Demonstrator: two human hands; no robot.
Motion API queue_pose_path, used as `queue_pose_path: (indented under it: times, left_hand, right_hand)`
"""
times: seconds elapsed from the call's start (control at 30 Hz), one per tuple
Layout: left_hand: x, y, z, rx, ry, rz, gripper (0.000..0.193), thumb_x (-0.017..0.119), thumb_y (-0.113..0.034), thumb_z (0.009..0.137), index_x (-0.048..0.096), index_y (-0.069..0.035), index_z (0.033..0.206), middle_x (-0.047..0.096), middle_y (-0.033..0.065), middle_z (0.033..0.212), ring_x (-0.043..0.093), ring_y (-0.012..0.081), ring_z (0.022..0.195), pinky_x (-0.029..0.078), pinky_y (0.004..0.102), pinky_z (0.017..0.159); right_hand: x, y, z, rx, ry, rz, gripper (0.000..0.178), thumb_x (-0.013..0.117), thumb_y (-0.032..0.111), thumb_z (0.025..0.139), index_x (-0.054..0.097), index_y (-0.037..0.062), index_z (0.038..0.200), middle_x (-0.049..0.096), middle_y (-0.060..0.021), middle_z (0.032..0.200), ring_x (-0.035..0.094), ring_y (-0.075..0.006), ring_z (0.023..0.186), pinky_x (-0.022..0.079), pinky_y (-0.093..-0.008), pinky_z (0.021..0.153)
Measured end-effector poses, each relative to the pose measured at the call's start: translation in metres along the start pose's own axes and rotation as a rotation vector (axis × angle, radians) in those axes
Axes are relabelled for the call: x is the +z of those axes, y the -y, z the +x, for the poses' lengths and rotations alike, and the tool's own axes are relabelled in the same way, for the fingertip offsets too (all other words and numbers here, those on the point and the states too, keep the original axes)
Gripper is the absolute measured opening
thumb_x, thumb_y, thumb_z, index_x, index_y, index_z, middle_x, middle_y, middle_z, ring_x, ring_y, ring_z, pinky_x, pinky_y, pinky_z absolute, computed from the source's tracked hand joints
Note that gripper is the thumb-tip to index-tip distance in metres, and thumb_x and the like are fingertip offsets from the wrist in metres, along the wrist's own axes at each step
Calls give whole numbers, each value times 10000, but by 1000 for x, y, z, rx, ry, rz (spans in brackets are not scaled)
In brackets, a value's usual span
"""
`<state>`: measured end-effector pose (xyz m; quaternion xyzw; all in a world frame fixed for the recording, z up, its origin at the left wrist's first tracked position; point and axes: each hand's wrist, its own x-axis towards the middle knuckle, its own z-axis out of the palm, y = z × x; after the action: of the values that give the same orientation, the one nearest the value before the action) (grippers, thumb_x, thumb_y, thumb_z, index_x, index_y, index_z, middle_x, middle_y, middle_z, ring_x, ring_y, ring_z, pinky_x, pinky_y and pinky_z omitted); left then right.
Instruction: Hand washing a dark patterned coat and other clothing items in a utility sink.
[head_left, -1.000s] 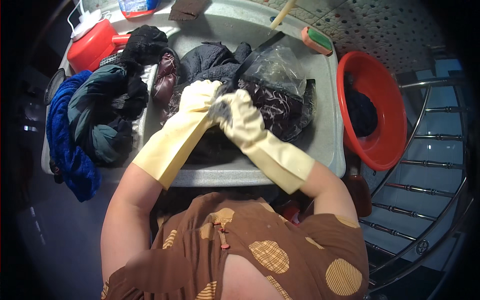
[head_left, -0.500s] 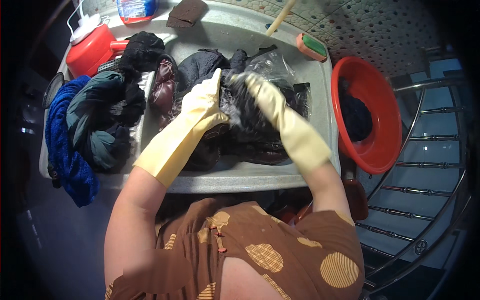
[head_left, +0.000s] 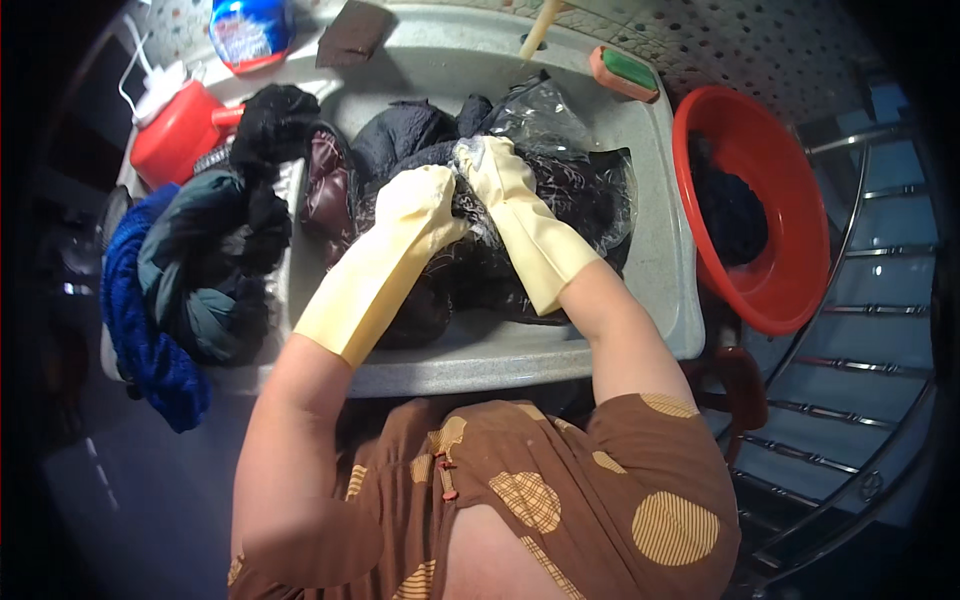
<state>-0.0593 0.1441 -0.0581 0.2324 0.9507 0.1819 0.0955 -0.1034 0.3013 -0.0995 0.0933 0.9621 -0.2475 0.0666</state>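
Wet dark clothes (head_left: pixel 410 135) are heaped in the grey speckled sink (head_left: pixel 450 375). Both my hands wear long pale yellow rubber gloves. Over the middle of the heap, my left hand (head_left: pixel 415 205) is closed on a dark patterned cloth (head_left: pixel 480 222) streaked with white suds. My right hand (head_left: pixel 495 172) sits just right of it, fingers curled around the same cloth, with whitish foam at the knuckles. The fingertips of both hands are hidden in the fabric. A clear plastic sheet (head_left: pixel 550 120) lies at the heap's far right, and a maroon padded piece (head_left: pixel 328 180) at its left.
Dark, green-grey and blue clothes (head_left: pixel 190 260) drape over the ribbed drainboard, beside a red dipper (head_left: pixel 180 135). A blue bottle (head_left: pixel 248 35), a brown pad (head_left: pixel 352 32) and a green-topped sponge (head_left: pixel 628 72) line the rim. A red basin (head_left: pixel 800 290) with dark cloth stands right, near a metal rack (head_left: pixel 850 310).
My right hand has come down and toward my left hand, which has turned its fingers inward. The cloth between them lies lower and more spread. The whole view has shifted slightly.
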Motion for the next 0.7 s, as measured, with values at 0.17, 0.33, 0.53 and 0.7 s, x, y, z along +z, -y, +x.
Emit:
queue_pose_path:
  times: [0.17,0.33,0.53,0.7]
  left_hand:
    - [-24,-90,34,293,-27,-143,1014,839,-419,673,372,6,1465,521,233,1405,498,349,1317,407,401,1104]
    - [-38,-13,-7,26,-21,-405,1154,877,-492,652,300,51,1491,513,303,1387,484,359,1343,416,390,1098]
    - [-81,-48,-31,128,-215,-490,1294,871,-605,595,233,-1,1545,425,234,1505,387,360,1416,321,432,1161]
    - [-76,-115,5,477,-449,-1009,682,837,-242,674,606,-48,1286,685,111,1173,631,220,1088,466,332,970]
  right_hand:
    - [-56,-192,90,-289,-173,320,436,476,394,1002,683,18,1082,710,-175,1090,679,-286,1043,519,-393,903]
    - [-48,-82,18,-233,424,1233,341,432,230,1050,680,10,1129,707,-112,1094,652,-184,1046,494,-314,957]
    - [-90,-38,2,-1185,107,1062,431,518,267,1015,558,-52,1302,633,-155,1256,630,-204,1111,512,-326,961]
    - [-138,-62,60,-429,1096,1919,455,502,210,1002,422,-58,1360,591,-154,1234,648,-220,1001,565,-314,803]
